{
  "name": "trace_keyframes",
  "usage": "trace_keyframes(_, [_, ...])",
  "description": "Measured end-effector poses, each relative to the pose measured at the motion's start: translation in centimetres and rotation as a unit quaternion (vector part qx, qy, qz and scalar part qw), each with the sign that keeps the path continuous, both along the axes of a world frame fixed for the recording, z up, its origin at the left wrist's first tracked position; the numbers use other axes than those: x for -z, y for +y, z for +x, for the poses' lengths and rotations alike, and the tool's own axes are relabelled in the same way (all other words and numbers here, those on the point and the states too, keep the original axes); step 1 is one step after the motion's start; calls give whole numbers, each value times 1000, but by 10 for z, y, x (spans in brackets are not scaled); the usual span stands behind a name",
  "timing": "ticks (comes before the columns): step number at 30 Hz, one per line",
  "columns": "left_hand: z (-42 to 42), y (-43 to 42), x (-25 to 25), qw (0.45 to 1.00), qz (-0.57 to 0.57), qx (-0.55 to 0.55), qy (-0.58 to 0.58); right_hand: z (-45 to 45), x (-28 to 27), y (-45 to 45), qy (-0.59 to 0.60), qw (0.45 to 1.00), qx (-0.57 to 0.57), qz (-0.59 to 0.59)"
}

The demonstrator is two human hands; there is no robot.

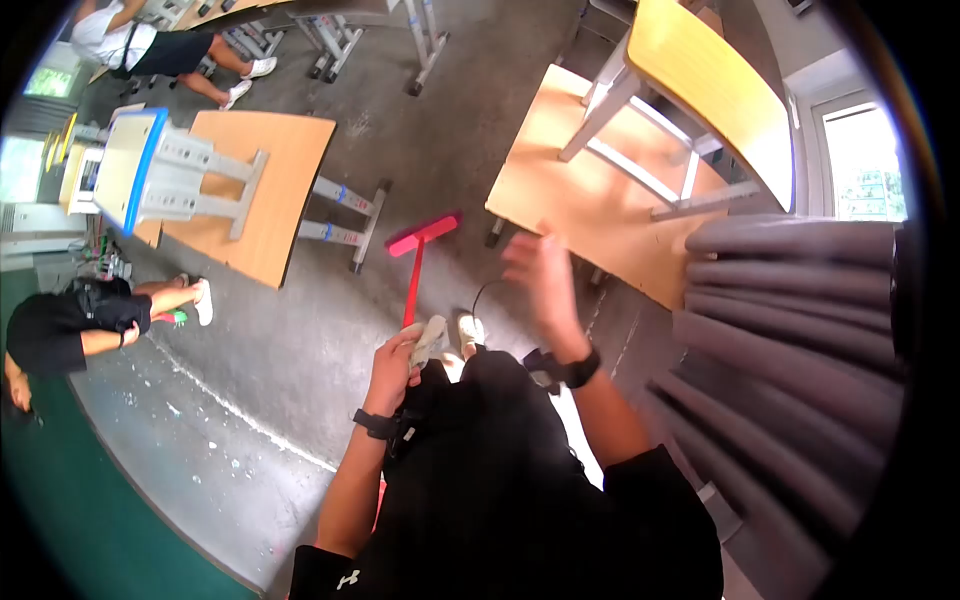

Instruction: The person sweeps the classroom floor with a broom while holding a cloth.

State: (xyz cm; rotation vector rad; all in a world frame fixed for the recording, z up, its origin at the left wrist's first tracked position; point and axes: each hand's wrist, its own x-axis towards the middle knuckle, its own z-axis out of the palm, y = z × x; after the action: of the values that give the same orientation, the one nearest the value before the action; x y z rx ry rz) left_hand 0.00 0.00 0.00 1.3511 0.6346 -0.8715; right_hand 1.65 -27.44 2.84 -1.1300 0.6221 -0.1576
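My left hand is closed around the red handle of a broom. The broom's wide pinkish-red head rests on the grey floor ahead of my feet. A pale shoe shows right beside the left hand, and another pale shoe is a little to its right. My right hand is raised, slightly blurred, with its fingers apart and nothing in it. It appears in front of a wooden desk's near edge. Both wrists wear black bands.
At right, a chair sits upside down on a desk, near grey curtains. Another desk at left carries an upturned chair. One person bends at far left; another is behind.
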Motion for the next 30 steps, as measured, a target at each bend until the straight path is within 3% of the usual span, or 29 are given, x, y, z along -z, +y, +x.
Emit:
trace_keyframes(2, [53, -18, -1, 999, -6, 35, -6, 22, 70, 18, 113, 986, -118, -33])
trace_keyframes(4, [100, -29, -1, 998, -8, 67, -14, 66, 82, 44, 232, 955, -133, 129])
trace_keyframes(6, [154, -46, 8, 994, -32, 99, -39, 119, 111, 48, 224, 902, -243, 279])
trace_keyframes(8, [214, -62, 19, 992, -15, 126, -28, 181, 163, 66, 224, 876, -317, 286])
trace_keyframes(10, [276, -74, 10, 986, -13, 158, -42, 239, 140, 74, 190, 916, -222, 274])
trace_keyframes(12, [334, -96, 13, 982, 3, 182, -56, 294, 199, 64, 131, 893, -207, 378])
trace_keyframes(13, [366, -107, 16, 978, 16, 198, -63, 327, 152, 42, 202, 892, -187, 357])
trace_keyframes(15, [425, -135, 21, 966, 52, 236, -93, 376, 175, 24, 240, 961, -137, 5])
trace_keyframes(16, [446, -145, 19, 956, 72, 266, -99, 388, 184, 20, 267, 945, -97, -162])
trace_keyframes(17, [471, -158, 29, 955, 57, 276, -91, 394, 205, -1, 192, 860, -194, -431])
trace_keyframes(18, [499, -179, 40, 953, 38, 289, -85, 408, 199, -18, 209, 901, -149, -350])
trace_keyframes(19, [527, -216, 10, 950, 58, 295, -88, 432, 152, -51, 210, 936, -93, -268])
trace_keyframes(20, [552, -243, 31, 944, 53, 308, -103, 454, 149, -77, 201, 970, -78, -114])
trace_keyframes(21, [576, -265, 34, 939, 63, 324, -99, 476, 145, -104, 205, 977, -49, 35])
trace_keyframes(22, [600, -284, 28, 934, 80, 334, -97, 502, 136, -120, 126, 980, -99, 118])
trace_keyframes(24, [633, -330, 70, 931, 68, 339, -113, 541, 138, -153, 105, 955, -43, 273])
trace_keyframes(25, [647, -350, 87, 929, 56, 345, -122, 562, 170, -159, 91, 947, -20, 308])
trace_keyframes(26, [679, -368, 73, 924, 78, 352, -127, 602, 177, -166, 65, 932, -6, 357])
trace_keyframes(28, [719, -408, 35, 915, 85, 370, -136, 648, 142, -205, 47, 946, 23, 319])
trace_keyframes(30, [761, -443, 31, 930, 42, 349, -110, 681, 120, -233, 58, 934, 92, 340])
